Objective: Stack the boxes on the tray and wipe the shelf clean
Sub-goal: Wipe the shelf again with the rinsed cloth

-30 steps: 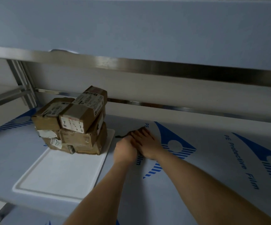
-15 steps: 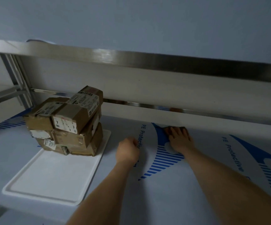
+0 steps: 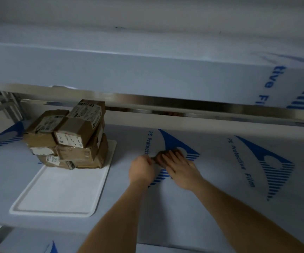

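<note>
The wide steel shelf, smooth under pale film printed with blue stripes and lettering, was mid-wipe, so that half of the task looked unfinished. The stacking seemed done: the flat white rectangular tray with its raised rim lay at the shelf's left, and the brown cardboard boxes (creased, taped, pasted with paper labels) sat piled at its far end. The right hand pressed flat, fingers straight, on a small dark cloth, mostly hidden beneath it. The left hand, just beside, was curled and appeared to pinch the cloth's edge, though blur left that uncertain.
</note>
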